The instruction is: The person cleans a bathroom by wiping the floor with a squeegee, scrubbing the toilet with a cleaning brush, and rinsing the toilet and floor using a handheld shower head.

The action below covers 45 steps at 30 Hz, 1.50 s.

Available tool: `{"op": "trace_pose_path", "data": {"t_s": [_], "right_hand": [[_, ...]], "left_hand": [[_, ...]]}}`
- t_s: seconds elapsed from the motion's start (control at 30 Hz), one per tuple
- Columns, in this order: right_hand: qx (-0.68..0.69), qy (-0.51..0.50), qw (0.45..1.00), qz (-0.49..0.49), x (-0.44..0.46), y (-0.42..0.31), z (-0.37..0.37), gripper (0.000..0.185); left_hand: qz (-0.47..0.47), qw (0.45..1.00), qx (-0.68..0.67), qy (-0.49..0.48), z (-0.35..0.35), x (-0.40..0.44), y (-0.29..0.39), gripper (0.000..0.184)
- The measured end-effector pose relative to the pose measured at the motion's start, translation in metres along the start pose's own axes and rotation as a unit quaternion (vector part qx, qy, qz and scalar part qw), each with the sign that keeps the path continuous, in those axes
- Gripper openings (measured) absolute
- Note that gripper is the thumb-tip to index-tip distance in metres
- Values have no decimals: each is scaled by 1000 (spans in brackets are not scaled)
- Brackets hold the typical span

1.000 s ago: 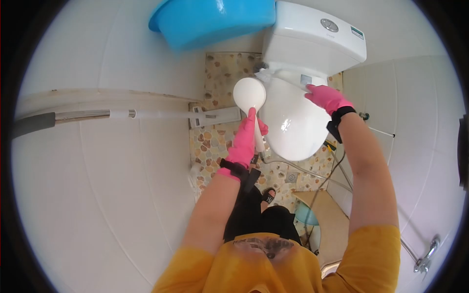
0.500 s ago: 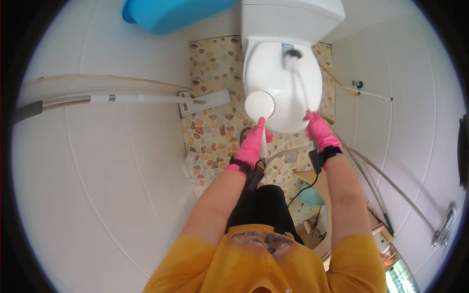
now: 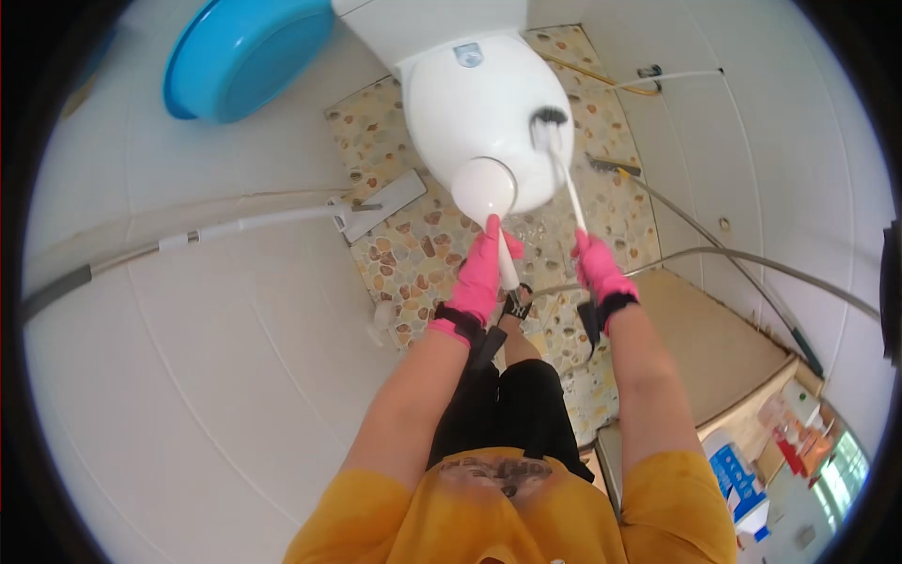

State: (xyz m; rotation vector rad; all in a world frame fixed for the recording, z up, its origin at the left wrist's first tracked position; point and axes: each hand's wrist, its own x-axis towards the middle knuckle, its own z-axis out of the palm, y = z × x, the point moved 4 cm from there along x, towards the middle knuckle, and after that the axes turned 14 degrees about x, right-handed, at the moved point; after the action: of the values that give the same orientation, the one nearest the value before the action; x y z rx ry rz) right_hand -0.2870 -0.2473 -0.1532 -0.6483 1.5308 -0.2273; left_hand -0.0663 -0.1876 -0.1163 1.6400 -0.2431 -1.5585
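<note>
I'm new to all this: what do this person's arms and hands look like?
The left grip and right grip wear pink gloves. Black straps circle both wrists, with dark pieces hanging from them. Above bare forearms, short mustard-yellow sleeves end over the elbows.

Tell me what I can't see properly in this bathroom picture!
All in the head view:
- Under the toilet lid: the shut lid covers it.
- The top of the tank: cut off by the picture's top edge.
- The far side of the shower head: its own near side hides it.
- Single bristles on the brush head: too small and blurry.
- Words on the blue-and-white bottle: too small to read.
</note>
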Motion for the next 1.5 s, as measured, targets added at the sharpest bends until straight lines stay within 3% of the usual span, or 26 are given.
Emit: {"op": "trace_pose_path", "data": {"t_s": [0.1, 0.13, 0.17, 0.23, 0.3, 0.33, 0.4, 0.43, 0.47, 0.53, 0.57, 0.63, 0.77, 0.83, 0.9, 0.97, 1.03, 1.07, 1.13, 1.17, 1.2, 1.23, 1.3, 1.37, 1.4, 1.5], "right_hand": [[-160, 26, 987, 24, -25, 99, -27, 53], [-111, 28, 986, 125, -58, 88, -17, 54], [-110, 25, 986, 124, -42, 90, -18, 54], [-34, 68, 997, 14, 16, 78, -23, 52], [6, 63, 997, -33, 34, -16, -19, 49], [7, 62, 998, -28, 26, -23, -17, 49], [-50, 48, 998, -8, 19, -39, -18, 46], [-103, 43, 992, -52, 19, -2, -24, 46], [-222, 37, 974, -37, -1, 19, -24, 46], [-315, 16, 948, 47, -30, 46, -16, 48], [-322, 14, 946, 44, -23, 35, -11, 48], [-254, 5, 965, -61, 9, -6, 10, 50], [-172, 5, 984, -54, 69, -154, 77, 47], [-167, -9, 983, -75, 71, -163, 90, 47], [-285, -21, 957, -54, 51, -136, 83, 46], [-419, -38, 902, -100, 27, -95, 68, 47], [-550, -37, 833, -42, 1, -102, 76, 48], [-558, -39, 828, -44, 8, -114, 84, 48], [-600, -43, 783, -161, 41, -156, 113, 49], [-508, -56, 842, -173, 58, -183, 135, 48], [-370, -46, 922, -105, 67, -211, 157, 43], [-314, -31, 947, -55, 88, -234, 174, 41], [-329, 2, 940, -86, 92, -259, 205, 43], [-321, -5, 942, -94, 87, -240, 196, 49], [-310, -12, 946, -93, 81, -219, 182, 49], [-178, 23, 978, -103, 68, -133, 128, 26]], "left_hand": [[32, 999, -30, -12, -1, 10, 0, 58], [29, 999, -25, -20, -4, 12, -3, 59], [25, 999, -15, -24, -9, 11, -6, 59], [17, 1000, 9, -23, -12, 5, -8, 59], [38, 999, 23, -9, -17, 9, -18, 59], [33, 999, 25, -7, -21, 7, -22, 59], [39, 999, -13, 25, -26, 7, -22, 59], [36, 999, -22, 24, -28, 6, -22, 59], [35, 998, -46, 36, -35, 7, -21, 62], [30, 993, -93, 61, -49, 10, -19, 63], [32, 992, -99, 65, -57, 12, -16, 63], [78, 990, -109, 50, -71, 12, -8, 61], [99, 988, -106, 52, -93, 14, 5, 60], [125, 980, -126, 88, -109, 7, 12, 60], [108, 977, -155, 102, -126, 7, 8, 60], [92, 971, -187, 115, -142, 10, 8, 61], [113, 965, -220, 83, -153, 17, 14, 60], [114, 963, -229, 89, -157, 21, 17, 60], [130, 967, -199, 87, -161, 26, 30, 61], [132, 965, -206, 97, -165, 30, 36, 61], [122, 970, -189, 93, -168, 31, 42, 60], [108, 975, -172, 90, -169, 30, 45, 59], [113, 969, -195, 96, -179, 36, 59, 58], [181, 945, -264, 72, -191, 44, 82, 58], [172, 936, -301, 63, -196, 54, 86, 57], [145, 949, -274, 49, -208, 68, 106, 57]]}}
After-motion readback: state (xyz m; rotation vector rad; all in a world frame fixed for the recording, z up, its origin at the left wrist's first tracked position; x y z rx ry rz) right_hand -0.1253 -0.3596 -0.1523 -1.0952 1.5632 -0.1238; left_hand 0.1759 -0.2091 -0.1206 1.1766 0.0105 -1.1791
